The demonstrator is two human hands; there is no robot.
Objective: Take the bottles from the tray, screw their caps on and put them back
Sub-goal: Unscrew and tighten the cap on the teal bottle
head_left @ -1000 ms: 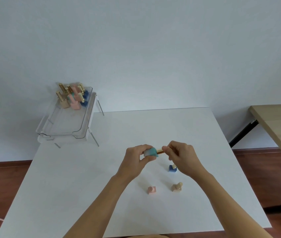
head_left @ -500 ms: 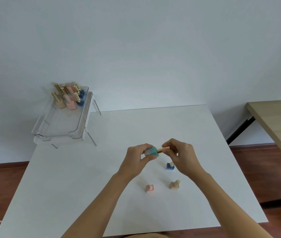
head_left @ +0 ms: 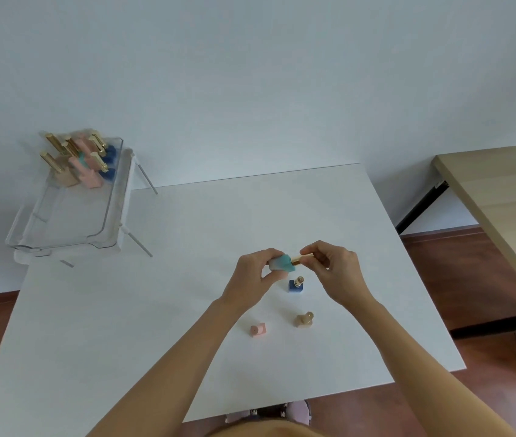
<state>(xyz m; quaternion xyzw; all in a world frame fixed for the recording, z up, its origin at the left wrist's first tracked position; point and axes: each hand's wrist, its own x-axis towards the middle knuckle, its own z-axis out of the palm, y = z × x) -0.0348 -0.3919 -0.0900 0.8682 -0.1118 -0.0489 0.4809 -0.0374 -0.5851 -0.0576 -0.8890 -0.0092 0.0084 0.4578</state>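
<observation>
A teal bottle (head_left: 281, 265) lies on its side in mid-air above the white table (head_left: 162, 279), its gold cap (head_left: 301, 258) pointing toward 3 o'clock. The left hand (head_left: 258, 272) is closed round the bottle's body, thumb beneath and fingers over the top, apparently to keep it from turning; the right hand (head_left: 334, 269) pinches the cap between thumb and fingertips, a grip that suits twisting it onto the neck. Held level between the two hands, bottle and cap line up on one axis, which likely helps the thread catch. How far the cap is wound down cannot be told.

Just below the hands, toward 6 o'clock, a blue bottle (head_left: 296, 284) stands on the table with a gold top showing. Further toward 6 o'clock a tan bottle (head_left: 304, 320) lies tilted, and beside it at 9 o'clock a pink bottle (head_left: 258, 329) rests with no long cap visible. These three look set out within easy reach, seemingly awaiting attention.

Well apart, toward 10 o'clock at the table's far corner, a clear tray (head_left: 70, 216) sits raised on a thin-legged stand. Capped bottles (head_left: 76, 159) in pink, tan, teal and blue crowd its far end, leaving the near part bare for those not yet returned
</observation>
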